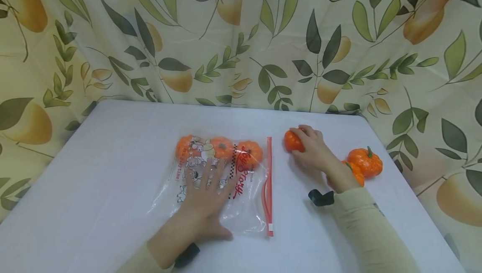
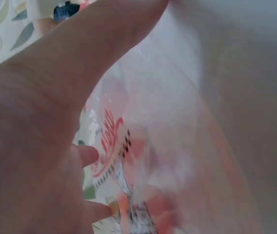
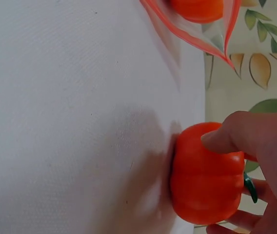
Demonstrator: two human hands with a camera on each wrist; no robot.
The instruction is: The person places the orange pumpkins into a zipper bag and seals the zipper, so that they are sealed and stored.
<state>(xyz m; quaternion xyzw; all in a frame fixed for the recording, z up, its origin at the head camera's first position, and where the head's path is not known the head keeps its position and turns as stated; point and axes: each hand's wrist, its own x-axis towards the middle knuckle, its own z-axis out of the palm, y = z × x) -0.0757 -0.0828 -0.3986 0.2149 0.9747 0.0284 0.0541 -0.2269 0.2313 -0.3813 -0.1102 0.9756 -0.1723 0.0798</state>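
A clear zip bag (image 1: 246, 214) with red printing and a red zip edge (image 1: 269, 189) lies flat on the table. Three small orange pumpkins sit in a row along its far side, among them a right-hand pumpkin (image 1: 249, 154). My left hand (image 1: 205, 204) rests on top of the bag with fingers spread; in the left wrist view its fingers reach over the printed plastic (image 2: 111, 141). To the right of the bag, my right hand (image 1: 313, 149) grips another orange pumpkin (image 3: 204, 180), thumb on one side. Its green stem (image 3: 249, 187) points toward the palm.
Beyond my right wrist stand a larger orange pumpkin (image 1: 367, 164) and a smaller pumpkin (image 1: 355, 173), the latter partly hidden by the arm. The white table (image 1: 94, 181) ends at a leaf-patterned curtain (image 1: 241, 47). In the right wrist view the bag mouth (image 3: 197, 41) gapes.
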